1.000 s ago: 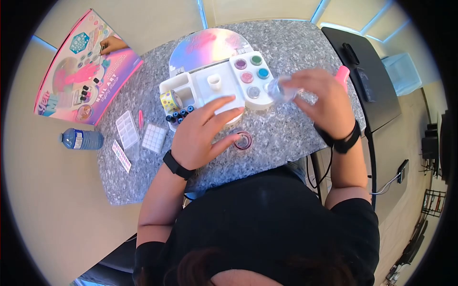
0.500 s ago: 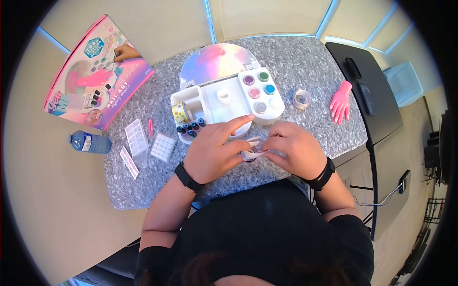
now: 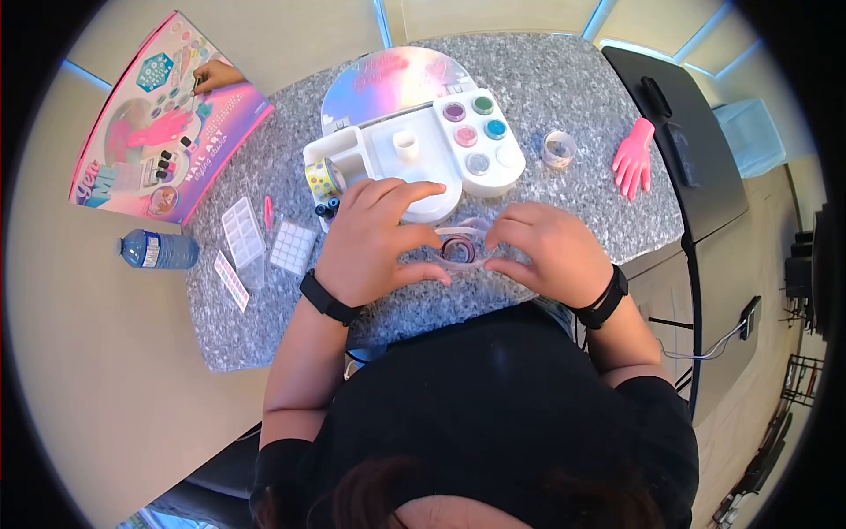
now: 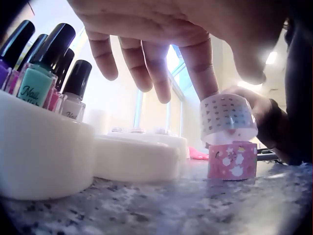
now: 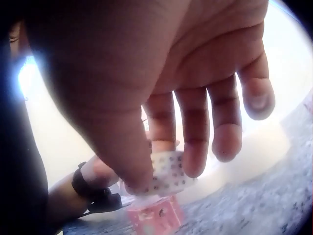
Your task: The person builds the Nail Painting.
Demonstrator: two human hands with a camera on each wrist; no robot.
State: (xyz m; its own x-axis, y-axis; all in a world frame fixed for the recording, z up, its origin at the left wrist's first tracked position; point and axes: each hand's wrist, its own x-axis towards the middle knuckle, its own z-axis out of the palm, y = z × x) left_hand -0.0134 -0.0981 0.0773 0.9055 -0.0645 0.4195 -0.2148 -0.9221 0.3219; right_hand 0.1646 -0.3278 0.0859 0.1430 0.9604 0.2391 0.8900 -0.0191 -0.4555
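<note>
A roll of clear tape with small dots (image 4: pixel 228 117) sits above a pink patterned tape roll (image 4: pixel 234 162) on the table, in the left wrist view. My right hand (image 3: pixel 555 256) pinches the dotted roll at its right side; the right wrist view has the thumb and fingers against its band. On the other side, my left hand (image 3: pixel 366 242) is held with its fingers extended and spread. Its index fingertip meets the dotted roll's upper edge, while the thumb hangs apart from it.
Beyond the hands is a white nail art station (image 3: pixel 432 201) with glitter pots, a yellow tape roll (image 3: pixel 319 179) and nail polish bottles (image 4: pixel 36 85). Another tape roll (image 3: pixel 558 150) and a pink model hand (image 3: pixel 633 159) lie right. Gem boxes (image 3: pixel 242 231), a water bottle (image 3: pixel 159 249) and the box (image 3: pixel 167 123) are left.
My right hand has come from the right side to the pink roll with the dotted roll. Another tape roll now stands right of the station. The left hand's fingers have spread slightly.
</note>
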